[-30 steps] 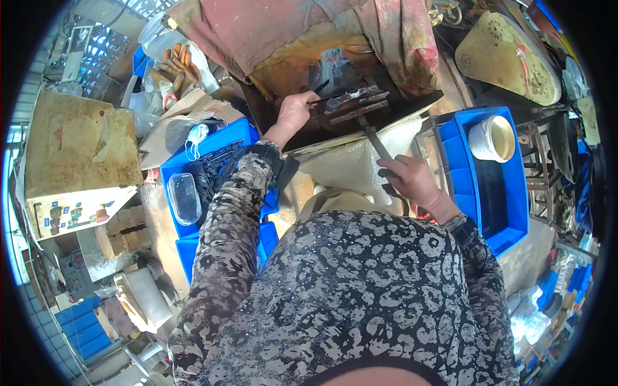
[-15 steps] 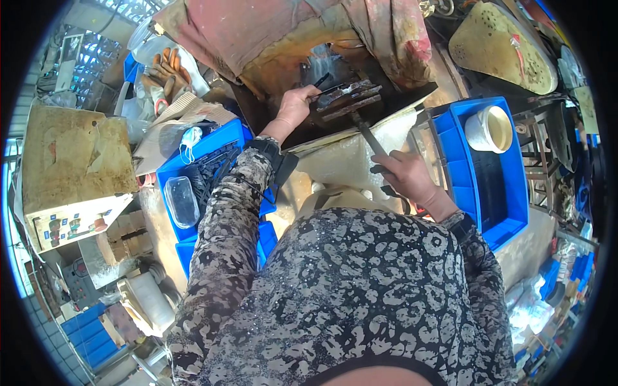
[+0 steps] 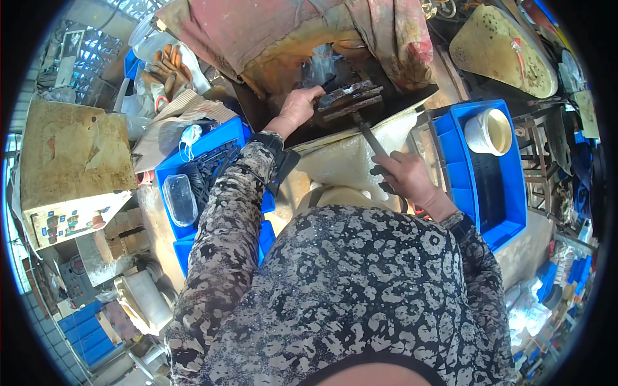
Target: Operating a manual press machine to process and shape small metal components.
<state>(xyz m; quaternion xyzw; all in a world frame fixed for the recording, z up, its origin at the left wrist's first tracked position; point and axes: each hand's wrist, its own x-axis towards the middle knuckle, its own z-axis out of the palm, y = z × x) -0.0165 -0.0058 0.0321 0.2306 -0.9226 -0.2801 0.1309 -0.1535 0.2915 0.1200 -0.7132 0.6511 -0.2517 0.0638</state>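
Observation:
My right hand [image 3: 412, 179] is closed around the flat grey metal handle [image 3: 368, 134]. The handle runs forward to a worn metal fixture [image 3: 353, 110] with a bar across it, inside a dark, stained recess. My left hand [image 3: 297, 110] reaches into that recess at the fixture's left end. Its fingers are pinched on a small dark strip [image 3: 329, 81], whose far end points up and away; the rest is hidden by the fingers. A stained reddish cloth [image 3: 283, 32] hangs over the recess, and whitish streaks show at its back.
On the left, a blue bin [image 3: 168, 168] holds many thin black pieces and a clear plastic tub [image 3: 180, 201]. A blue bin [image 3: 477, 186] on the right contains a white bucket [image 3: 489, 132]. Gloves [image 3: 168, 72] lie at far left, near a rusty-topped box [image 3: 77, 148].
My left hand has shifted slightly to the right, closer to the fixture, and less of the dark strip shows. My right hand keeps its hold on the handle, almost unmoved.

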